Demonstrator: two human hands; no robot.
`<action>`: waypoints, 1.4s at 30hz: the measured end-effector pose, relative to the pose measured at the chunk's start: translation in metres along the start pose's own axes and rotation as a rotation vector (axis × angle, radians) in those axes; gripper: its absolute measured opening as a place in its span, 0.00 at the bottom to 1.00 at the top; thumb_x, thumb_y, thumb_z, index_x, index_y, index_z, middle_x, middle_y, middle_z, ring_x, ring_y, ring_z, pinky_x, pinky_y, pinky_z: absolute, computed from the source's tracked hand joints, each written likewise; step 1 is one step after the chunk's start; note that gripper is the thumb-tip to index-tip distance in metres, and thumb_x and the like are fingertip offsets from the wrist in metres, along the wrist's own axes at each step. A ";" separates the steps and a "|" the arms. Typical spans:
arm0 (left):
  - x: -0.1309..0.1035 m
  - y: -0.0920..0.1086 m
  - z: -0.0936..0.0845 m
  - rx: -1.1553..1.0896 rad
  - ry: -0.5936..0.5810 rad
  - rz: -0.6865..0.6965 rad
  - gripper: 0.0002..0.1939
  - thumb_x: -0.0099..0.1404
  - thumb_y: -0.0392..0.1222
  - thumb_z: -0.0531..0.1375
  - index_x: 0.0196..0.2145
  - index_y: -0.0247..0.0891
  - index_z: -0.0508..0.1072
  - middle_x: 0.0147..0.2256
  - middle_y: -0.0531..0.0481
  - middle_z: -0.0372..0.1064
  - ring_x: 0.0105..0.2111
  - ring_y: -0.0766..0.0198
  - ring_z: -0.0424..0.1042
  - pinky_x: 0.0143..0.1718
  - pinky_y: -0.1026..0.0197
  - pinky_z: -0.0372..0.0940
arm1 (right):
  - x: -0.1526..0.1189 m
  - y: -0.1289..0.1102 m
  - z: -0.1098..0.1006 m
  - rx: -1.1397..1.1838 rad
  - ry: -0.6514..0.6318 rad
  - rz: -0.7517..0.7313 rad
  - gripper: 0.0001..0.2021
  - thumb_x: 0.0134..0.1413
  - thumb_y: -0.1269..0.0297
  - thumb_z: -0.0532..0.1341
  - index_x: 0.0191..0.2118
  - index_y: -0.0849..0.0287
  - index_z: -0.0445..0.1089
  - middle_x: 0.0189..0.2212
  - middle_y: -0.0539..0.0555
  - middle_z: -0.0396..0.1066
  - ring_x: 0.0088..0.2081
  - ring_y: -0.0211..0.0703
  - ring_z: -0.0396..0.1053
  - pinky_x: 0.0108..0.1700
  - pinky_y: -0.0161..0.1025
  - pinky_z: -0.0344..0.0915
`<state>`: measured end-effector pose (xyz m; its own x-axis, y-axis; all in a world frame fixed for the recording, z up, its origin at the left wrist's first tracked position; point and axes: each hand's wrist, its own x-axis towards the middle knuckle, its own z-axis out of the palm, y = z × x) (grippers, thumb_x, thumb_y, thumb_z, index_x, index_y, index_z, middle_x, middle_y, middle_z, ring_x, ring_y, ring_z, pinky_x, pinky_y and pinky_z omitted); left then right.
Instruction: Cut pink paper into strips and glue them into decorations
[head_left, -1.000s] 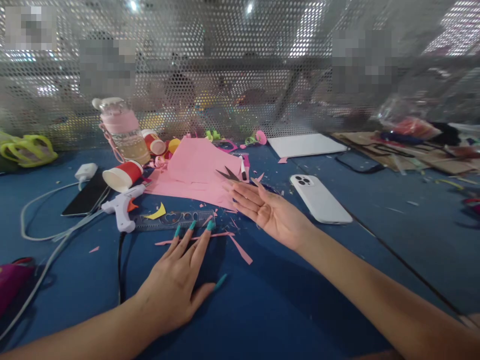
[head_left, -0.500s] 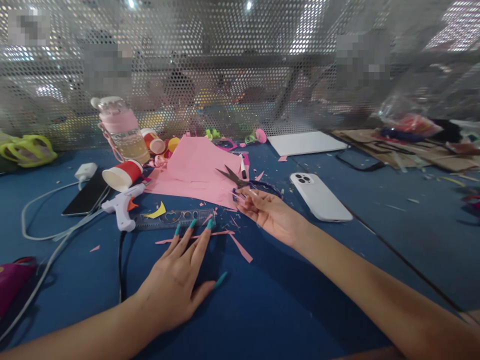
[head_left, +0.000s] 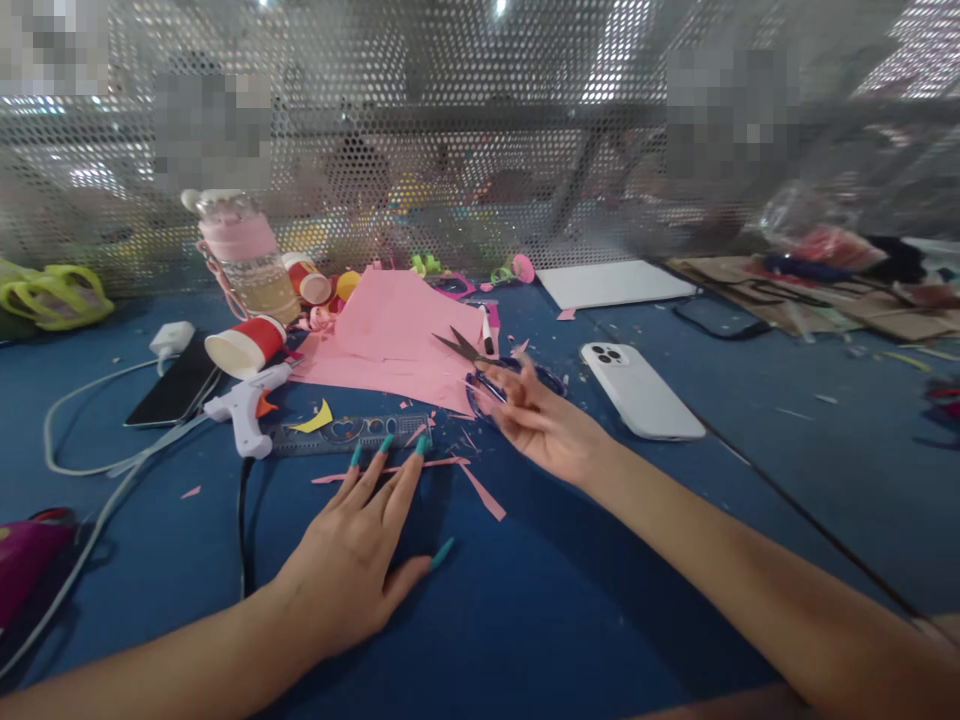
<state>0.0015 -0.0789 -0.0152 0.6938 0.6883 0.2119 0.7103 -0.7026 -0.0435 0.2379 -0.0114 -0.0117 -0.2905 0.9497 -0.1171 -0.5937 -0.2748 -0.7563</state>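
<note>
My left hand (head_left: 356, 560) lies flat on the blue table with fingers spread, its fingertips at the lower edge of a clear stencil ruler (head_left: 352, 433) and near a thin pink strip (head_left: 484, 492). My right hand (head_left: 551, 425) is raised over the handles of the scissors (head_left: 465, 350), its fingers slightly bent and blurred; whether they hold the handles is unclear. The scissors' blades are parted and point left over the pink sheets (head_left: 409, 320). Beside the sheets' right edge lies a marker (head_left: 487, 332).
On the left are a glue gun (head_left: 244, 408), a black phone (head_left: 174, 385), a charger (head_left: 172, 340), a paper cup (head_left: 246, 346) and a bottle (head_left: 247, 255). To the right lie a white phone (head_left: 643, 392) and a white board (head_left: 615, 284). A perforated metal panel (head_left: 450, 120) stands behind.
The fingers of my right hand have spread somewhat and shifted slightly right around the scissors' handles. My left hand has stayed in place.
</note>
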 end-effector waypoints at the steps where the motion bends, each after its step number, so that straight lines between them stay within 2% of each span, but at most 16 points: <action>1: 0.000 0.000 0.000 0.004 0.003 0.000 0.37 0.66 0.50 0.45 0.62 0.34 0.28 0.57 0.40 0.57 0.57 0.47 0.55 0.51 0.46 0.59 | -0.001 -0.002 0.000 0.009 -0.014 0.035 0.08 0.48 0.61 0.63 0.35 0.56 0.74 0.28 0.47 0.75 0.21 0.27 0.67 0.23 0.22 0.67; 3: 0.000 0.000 0.000 0.010 0.008 0.007 0.37 0.66 0.50 0.45 0.62 0.34 0.28 0.57 0.40 0.57 0.56 0.46 0.56 0.51 0.46 0.60 | -0.004 -0.006 0.003 0.016 -0.041 0.072 0.11 0.52 0.59 0.59 0.38 0.58 0.73 0.32 0.48 0.75 0.16 0.24 0.62 0.15 0.20 0.62; 4: 0.000 0.000 0.000 0.012 0.009 0.013 0.37 0.66 0.50 0.45 0.62 0.34 0.28 0.57 0.39 0.57 0.56 0.46 0.56 0.50 0.46 0.60 | -0.005 -0.007 0.005 0.018 -0.045 0.056 0.11 0.53 0.60 0.58 0.40 0.58 0.72 0.36 0.49 0.74 0.20 0.25 0.66 0.18 0.19 0.64; 6: 0.000 0.000 0.000 0.015 0.006 0.019 0.37 0.65 0.50 0.46 0.62 0.33 0.30 0.56 0.39 0.57 0.56 0.46 0.57 0.50 0.46 0.60 | -0.006 -0.008 0.010 0.009 -0.047 -0.001 0.11 0.52 0.63 0.59 0.42 0.58 0.71 0.45 0.51 0.71 0.35 0.32 0.72 0.34 0.23 0.70; 8: 0.000 0.000 0.000 0.017 -0.001 0.013 0.37 0.65 0.50 0.46 0.62 0.32 0.31 0.56 0.38 0.58 0.56 0.46 0.57 0.50 0.46 0.60 | -0.007 -0.006 0.013 -0.019 -0.058 -0.026 0.13 0.48 0.64 0.61 0.42 0.59 0.70 0.48 0.53 0.69 0.48 0.41 0.67 0.51 0.32 0.64; 10: 0.000 0.000 0.000 0.021 -0.011 0.012 0.37 0.65 0.49 0.47 0.62 0.31 0.31 0.56 0.37 0.58 0.56 0.45 0.57 0.50 0.46 0.60 | -0.007 -0.004 0.015 -0.049 -0.070 -0.018 0.14 0.46 0.64 0.62 0.41 0.59 0.70 0.49 0.54 0.69 0.51 0.45 0.65 0.57 0.38 0.58; 13: 0.000 0.000 0.000 0.015 -0.008 0.016 0.38 0.64 0.48 0.48 0.62 0.31 0.30 0.56 0.37 0.57 0.56 0.45 0.55 0.50 0.46 0.60 | -0.006 -0.002 0.014 -0.090 -0.076 -0.003 0.13 0.45 0.66 0.63 0.40 0.59 0.71 0.47 0.52 0.71 0.51 0.44 0.65 0.59 0.37 0.55; 17: 0.000 0.000 -0.001 0.010 -0.013 0.008 0.38 0.64 0.48 0.48 0.62 0.32 0.30 0.57 0.37 0.56 0.57 0.45 0.54 0.51 0.45 0.59 | -0.004 -0.002 0.013 -0.121 -0.047 -0.009 0.12 0.45 0.73 0.60 0.39 0.60 0.72 0.46 0.51 0.71 0.51 0.37 0.65 0.53 0.25 0.59; 19: 0.000 0.000 -0.002 0.014 -0.023 0.010 0.37 0.64 0.48 0.47 0.62 0.32 0.30 0.57 0.37 0.56 0.56 0.45 0.55 0.50 0.45 0.60 | -0.003 -0.002 0.013 -0.129 -0.013 0.003 0.13 0.46 0.76 0.58 0.39 0.59 0.72 0.46 0.51 0.71 0.51 0.36 0.65 0.49 0.22 0.63; 24: 0.000 0.000 -0.002 0.017 -0.014 0.020 0.34 0.65 0.49 0.47 0.62 0.31 0.38 0.56 0.37 0.57 0.56 0.44 0.56 0.50 0.46 0.61 | -0.003 -0.002 0.015 -0.091 0.040 0.006 0.14 0.49 0.80 0.53 0.37 0.61 0.72 0.47 0.52 0.71 0.51 0.35 0.64 0.50 0.25 0.64; 30: 0.001 0.001 -0.001 0.024 -0.019 0.015 0.32 0.65 0.49 0.47 0.61 0.29 0.44 0.56 0.37 0.57 0.56 0.44 0.56 0.50 0.45 0.61 | -0.003 -0.002 0.015 -0.036 0.144 -0.019 0.13 0.49 0.80 0.54 0.34 0.60 0.73 0.44 0.51 0.73 0.48 0.36 0.67 0.48 0.28 0.67; 35: 0.001 0.000 -0.001 0.022 -0.027 0.011 0.33 0.65 0.49 0.46 0.62 0.31 0.42 0.57 0.39 0.56 0.56 0.45 0.55 0.51 0.45 0.60 | -0.001 -0.003 0.007 -0.127 0.107 -0.001 0.05 0.50 0.68 0.60 0.32 0.59 0.74 0.35 0.51 0.76 0.39 0.38 0.73 0.37 0.28 0.71; 38: 0.000 0.000 0.000 0.002 -0.020 0.004 0.33 0.65 0.49 0.46 0.62 0.33 0.39 0.57 0.39 0.56 0.57 0.46 0.54 0.52 0.45 0.59 | 0.000 -0.006 0.006 -0.156 0.118 0.011 0.04 0.46 0.65 0.64 0.30 0.58 0.73 0.30 0.49 0.75 0.31 0.35 0.74 0.27 0.25 0.70; 40: 0.000 0.000 0.000 0.004 -0.019 0.009 0.33 0.65 0.50 0.46 0.62 0.33 0.40 0.57 0.39 0.56 0.57 0.46 0.54 0.52 0.45 0.59 | -0.002 -0.008 0.009 -0.131 0.158 0.040 0.05 0.43 0.63 0.66 0.26 0.58 0.72 0.22 0.46 0.73 0.21 0.31 0.70 0.19 0.24 0.66; 42: 0.000 0.000 0.000 0.008 -0.018 0.015 0.33 0.65 0.50 0.46 0.62 0.32 0.41 0.57 0.39 0.56 0.56 0.46 0.55 0.51 0.45 0.59 | -0.004 -0.010 0.012 -0.126 0.163 0.066 0.08 0.41 0.61 0.67 0.22 0.57 0.70 0.16 0.43 0.68 0.12 0.26 0.60 0.15 0.25 0.62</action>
<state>0.0013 -0.0787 -0.0155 0.7062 0.6810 0.1935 0.7008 -0.7112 -0.0548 0.2360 -0.0139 0.0036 -0.1946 0.9448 -0.2638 -0.4759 -0.3261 -0.8169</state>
